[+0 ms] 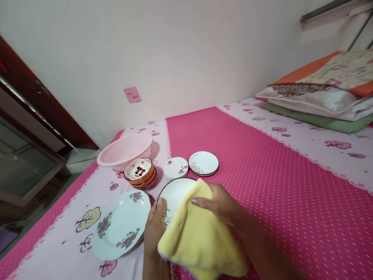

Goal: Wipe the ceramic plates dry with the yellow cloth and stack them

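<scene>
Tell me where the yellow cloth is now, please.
In the head view, the cloth is at lower centre, slightly right, in the right hand; it covers part of the plate that the left hand holds.

White plate (175,195) partly covered by yellow cloth (201,233)

The round plate, dark-rimmed with a dark curling motif, is held with its face showing, right part hidden. The soft, purple-edged cloth drapes over it in folds and hangs down.
</scene>
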Demonstrator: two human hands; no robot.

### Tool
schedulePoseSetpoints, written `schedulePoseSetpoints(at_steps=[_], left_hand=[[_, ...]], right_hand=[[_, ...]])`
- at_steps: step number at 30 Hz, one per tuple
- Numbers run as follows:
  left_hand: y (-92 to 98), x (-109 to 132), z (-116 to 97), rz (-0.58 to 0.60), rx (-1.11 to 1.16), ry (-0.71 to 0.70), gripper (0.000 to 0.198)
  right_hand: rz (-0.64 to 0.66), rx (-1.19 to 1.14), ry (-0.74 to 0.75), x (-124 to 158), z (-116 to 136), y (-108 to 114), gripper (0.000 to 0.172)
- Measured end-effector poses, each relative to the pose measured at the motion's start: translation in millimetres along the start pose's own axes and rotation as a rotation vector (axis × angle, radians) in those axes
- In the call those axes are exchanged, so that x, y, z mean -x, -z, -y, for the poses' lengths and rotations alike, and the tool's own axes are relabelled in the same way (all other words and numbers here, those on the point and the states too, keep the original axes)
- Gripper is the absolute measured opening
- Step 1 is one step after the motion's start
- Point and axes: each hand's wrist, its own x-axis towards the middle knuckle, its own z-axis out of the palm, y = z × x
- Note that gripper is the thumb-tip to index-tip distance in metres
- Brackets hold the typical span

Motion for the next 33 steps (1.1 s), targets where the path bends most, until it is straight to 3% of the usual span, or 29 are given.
schedulePoseSetpoints(at_steps=[10, 13, 18, 21, 28, 33], left_hand=[[-18.4, 23.3, -1.2, -0.092, 0.006, -0.141, 0.04], [-18.7, 22.3, 2.4, -0.11, 0.025, -0.119, 0.043], [-13.6, 15.9, 2.3, 0.28, 0.206, -0.151, 0.052], [-9.3, 15.3, -4.9, 0.363, 0.17, -0.144, 0.046], [4.6, 15.9, -13.1, 0.304, -0.163, -0.042, 0.071], [-2.8, 14.3, -10.1, 0.187, -0.107, -0.037, 0.065]], right_hand=[[-0.141, -0.162, -0.049, -10.4, -16.3, -15.8, 0.054], [-0.148, -0.178, -0.05, -11.4, -19.8, -14.1, 0.055], [-0.14, -0.108, -0.04, -8.2, -11.0, 2.8, 0.055], [-0.098, -0.041, -0.03, -1.7, 1.2, 12.4, 0.049], [0.1, 0.049, -0.089, 6.7, 2.2, 19.1, 0.047], [0.14, 0.064, -0.063, 4.0, -0.4, 17.4, 0.05]])
